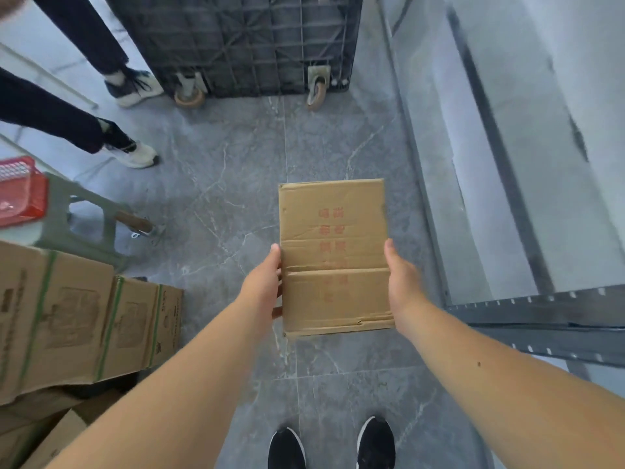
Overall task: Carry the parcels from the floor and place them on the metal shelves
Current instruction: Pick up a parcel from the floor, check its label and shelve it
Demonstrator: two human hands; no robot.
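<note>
While both arms reach forward, a flat cardboard parcel [333, 257] with faded red print hangs in the air above the grey marble-patterned floor [230, 184], clamped between two bare hands. The left hand [262, 287] presses against the parcel's left edge, thumb lying along the top rim and fingers tucked under, so its grip is closed on the cardboard; the right hand [402, 286] does the same on the parcel's right edge. Right of the parcel runs the metal shelf [527, 198], its pale deck and dark perforated frame well apart from the cardboard. Beyond the parcel's far edge stands a dark wire cart [236, 42] on castor wheels. Left of the parcel, at floor level, sits a stack of brown boxes [77, 319] bound with green tape, and behind those a grey stool [84, 214] carrying a red basket [20, 194]. Below the parcel, two black shoes [331, 445] stand on the floor. Another person's legs [67, 106] and pale trainers show far left of the cart.
</note>
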